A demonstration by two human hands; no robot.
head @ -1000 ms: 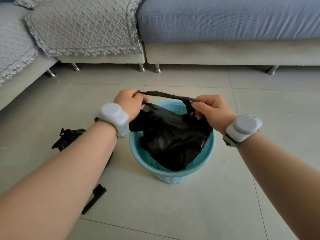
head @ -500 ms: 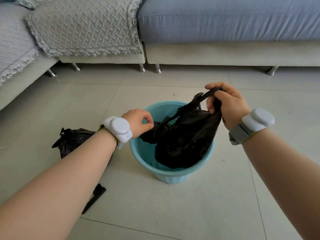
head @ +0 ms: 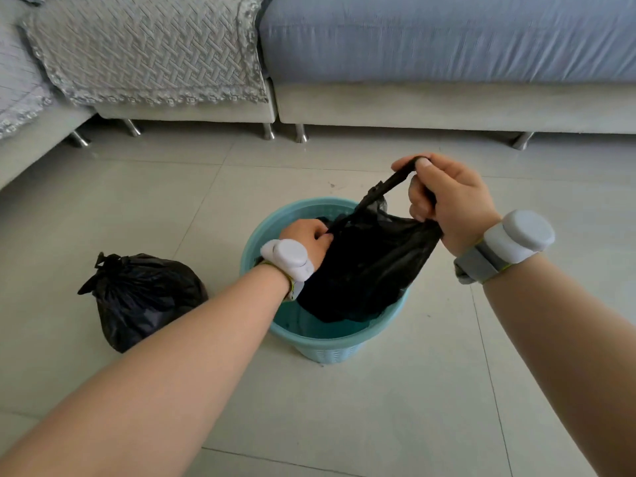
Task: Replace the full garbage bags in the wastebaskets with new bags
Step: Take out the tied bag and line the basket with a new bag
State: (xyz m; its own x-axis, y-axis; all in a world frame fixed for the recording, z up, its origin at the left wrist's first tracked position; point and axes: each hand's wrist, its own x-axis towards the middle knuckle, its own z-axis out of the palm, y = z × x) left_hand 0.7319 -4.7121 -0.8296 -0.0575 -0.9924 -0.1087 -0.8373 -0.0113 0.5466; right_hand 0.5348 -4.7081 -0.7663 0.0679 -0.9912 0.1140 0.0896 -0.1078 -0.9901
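Observation:
A light blue wastebasket (head: 330, 342) stands on the tiled floor. A new black bag (head: 371, 266) hangs half inside it. My right hand (head: 447, 201) grips the bag's rim and holds it up over the basket's right edge. Lower down, at the basket's left rim, my left hand (head: 306, 237) pinches the bag's other edge, so the rim stretches slantwise between both hands. A full, tied black bag (head: 141, 297) lies on the floor to the left of the basket.
A grey sofa (head: 447, 105) with metal legs runs along the back, a patterned cover (head: 148, 53) draped over its left part. Another sofa section (head: 31, 139) juts in at the left edge. Tiled floor (head: 395, 407) surrounds the basket.
My left hand has gone down from bag-rim height to the basket's left rim. My right hand has risen slightly to the right, tilting the stretched rim. The view has shifted a little.

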